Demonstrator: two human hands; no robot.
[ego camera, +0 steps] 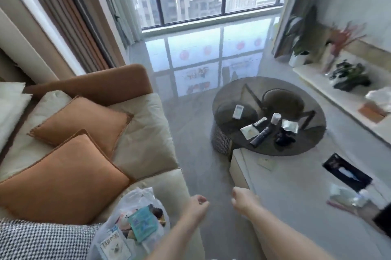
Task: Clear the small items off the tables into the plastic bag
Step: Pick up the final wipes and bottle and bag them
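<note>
A clear plastic bag [135,223] lies on the sofa seat at the lower left, with packets and a teal sachet inside. My left hand [197,206] hovers just right of the bag, fingers loosely curled, holding nothing. My right hand [243,199] is beside it over the floor, also loosely curled and empty. On the round dark glass table [306,145] farther ahead lie a white remote [238,111], a white bottle [275,119], a dark tube [261,136], flat sachets [249,130] and a black object [284,140]. The white low table [296,185] carries a small card [266,163] and several items at its right edge.
A cream sofa [143,132] with two orange cushions fills the left. A black tissue box [347,172] sits on the white table. A long shelf [338,94] with plants runs along the right wall. Glossy floor lies between sofa and tables.
</note>
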